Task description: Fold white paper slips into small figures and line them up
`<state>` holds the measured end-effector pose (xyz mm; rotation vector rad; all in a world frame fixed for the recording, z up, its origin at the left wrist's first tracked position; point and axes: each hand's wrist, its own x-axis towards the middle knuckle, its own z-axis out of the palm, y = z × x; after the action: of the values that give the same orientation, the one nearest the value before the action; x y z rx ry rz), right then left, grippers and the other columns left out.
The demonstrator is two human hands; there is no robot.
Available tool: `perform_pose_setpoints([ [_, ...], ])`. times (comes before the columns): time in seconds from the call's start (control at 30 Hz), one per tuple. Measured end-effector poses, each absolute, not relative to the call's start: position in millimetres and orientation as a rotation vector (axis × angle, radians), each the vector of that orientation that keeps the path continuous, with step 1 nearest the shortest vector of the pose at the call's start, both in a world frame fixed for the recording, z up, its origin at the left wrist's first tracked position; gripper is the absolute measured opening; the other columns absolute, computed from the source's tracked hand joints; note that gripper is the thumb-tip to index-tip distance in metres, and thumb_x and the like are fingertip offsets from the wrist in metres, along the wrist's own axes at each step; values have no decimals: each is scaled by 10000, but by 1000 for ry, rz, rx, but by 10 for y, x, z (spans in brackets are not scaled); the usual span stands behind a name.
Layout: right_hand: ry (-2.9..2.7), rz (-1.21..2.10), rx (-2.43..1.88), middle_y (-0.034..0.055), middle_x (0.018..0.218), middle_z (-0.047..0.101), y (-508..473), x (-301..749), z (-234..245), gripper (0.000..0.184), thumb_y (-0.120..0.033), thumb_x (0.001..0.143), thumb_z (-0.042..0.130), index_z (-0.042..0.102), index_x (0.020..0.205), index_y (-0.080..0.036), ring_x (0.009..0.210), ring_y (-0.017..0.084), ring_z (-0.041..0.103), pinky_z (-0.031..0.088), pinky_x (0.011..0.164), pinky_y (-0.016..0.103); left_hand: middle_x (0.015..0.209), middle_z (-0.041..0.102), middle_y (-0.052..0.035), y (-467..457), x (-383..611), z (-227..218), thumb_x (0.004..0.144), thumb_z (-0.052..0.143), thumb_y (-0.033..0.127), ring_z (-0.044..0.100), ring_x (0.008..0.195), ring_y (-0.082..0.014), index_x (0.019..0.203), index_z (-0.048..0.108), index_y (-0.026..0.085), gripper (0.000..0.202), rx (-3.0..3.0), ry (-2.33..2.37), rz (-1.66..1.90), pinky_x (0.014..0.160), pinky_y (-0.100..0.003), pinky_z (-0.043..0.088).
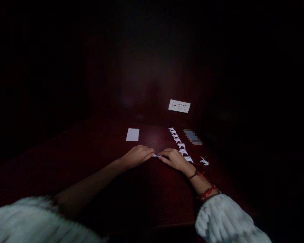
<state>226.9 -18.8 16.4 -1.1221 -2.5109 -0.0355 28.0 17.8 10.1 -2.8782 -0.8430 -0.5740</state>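
Observation:
My left hand (137, 155) and my right hand (174, 158) meet at the middle of a dark red wooden table (96, 158). Both pinch a small piece of white paper (156, 155) between their fingertips, pressed low on the tabletop. Most of the paper is hidden by the fingers. A row of several small folded white paper shapes (180, 144) runs diagonally just beyond my right hand. One more folded paper shape (204, 161) lies alone to the right of my right wrist, which wears red thread bands.
A flat white paper sheet (132, 134) lies beyond my left hand. A phone (193, 136) rests at the right of the paper row. A white wall socket plate (179, 106) sits on the dark wall behind. The room is very dark.

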Motion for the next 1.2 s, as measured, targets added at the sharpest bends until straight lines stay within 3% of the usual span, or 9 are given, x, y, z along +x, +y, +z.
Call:
perform_pose_setpoints([
  [0.1, -2307, 148, -1165, 29, 760, 606, -141, 2267, 130, 257, -288, 792, 385, 598, 828, -149, 679, 101, 529, 378, 633, 192, 938, 564, -20, 147, 272, 149, 866, 236, 344, 521, 834, -147, 1125, 381, 208, 327, -2911, -1013, -704, 712, -246, 368],
  [0.2, -2121, 349, -1325, 6, 591, 583, -68, 2265, 70, 306, -343, 774, 385, 604, 768, -130, 537, 87, 509, 370, 514, 173, 1094, 489, -44, 116, 274, 197, 860, 248, 347, 462, 964, -162, 1234, 220, 198, 404, -2819, -1096, -851, 778, -266, 352],
  [0.3, -2056, 443, -1497, 0, 487, 553, -22, 2269, 20, 349, -365, 769, 373, 616, 695, -126, 447, 79, 482, 349, 460, 168, 1141, 442, -49, 93, 284, 210, 848, 291, 306, 411, 1024, -177, 1175, 333, 199, 347, -2751, -984, -797, 852, -296, 297],
  [0.4, -2099, 240, -1603, 23, 529, 584, -25, 2307, 18, 329, -382, 740, 426, 629, 639, -145, 495, 94, 506, 341, 478, 181, 1065, 485, -20, 82, 281, 166, 848, 302, 290, 455, 954, -158, 1068, 449, 229, 272, -2846, -817, -600, 827, -280, 311],
  [0.5, -2175, 46, -1653, 46, 587, 605, -49, 2388, 67, 295, -382, 730, 455, 640, 671, -160, 539, 109, 521, 346, 504, 194, 1110, 460, -14, 93, 255, 86, 840, 323, 346, 452, 960, -159, 1122, 402, 265, 304, -2955, -683, -439, 801, -266, 326],
  [0.77, -2478, -2, -1188, 52, 914, 543, -135, 2458, 208, 317, -321, 732, 501, 541, 1020, -195, 834, 129, 503, 383, 749, 239, 1218, 376, -21, 149, 213, -28, 846, 311, 349, 346, 1091, -180, 1142, 383, 259, 318, -3033, -641, -408, 866, -289, 259],
  [0.9, -2586, -22, -1112, 48, 920, 544, -116, 2398, 150, 265, -300, 759, 468, 563, 984, -196, 900, 143, 476, 362, 792, 256, 1209, 400, -24, 171, 229, -46, 849, 298, 353, 327, 1114, -170, 1172, 334, 245, 342, -3071, -669, -389, 877, -287, 245],
  [1.2, -2626, 15, -1059, 46, 835, 568, -75, 2360, 115, 238, -268, 813, 377, 584, 871, -167, 795, 114, 511, 370, 727, 216, 1242, 363, 21, 197, 236, -49, 857, 277, 338, 281, 1148, -157, 1154, 351, 279, 312, -3081, -703, -390, 903, -288, 218],
])
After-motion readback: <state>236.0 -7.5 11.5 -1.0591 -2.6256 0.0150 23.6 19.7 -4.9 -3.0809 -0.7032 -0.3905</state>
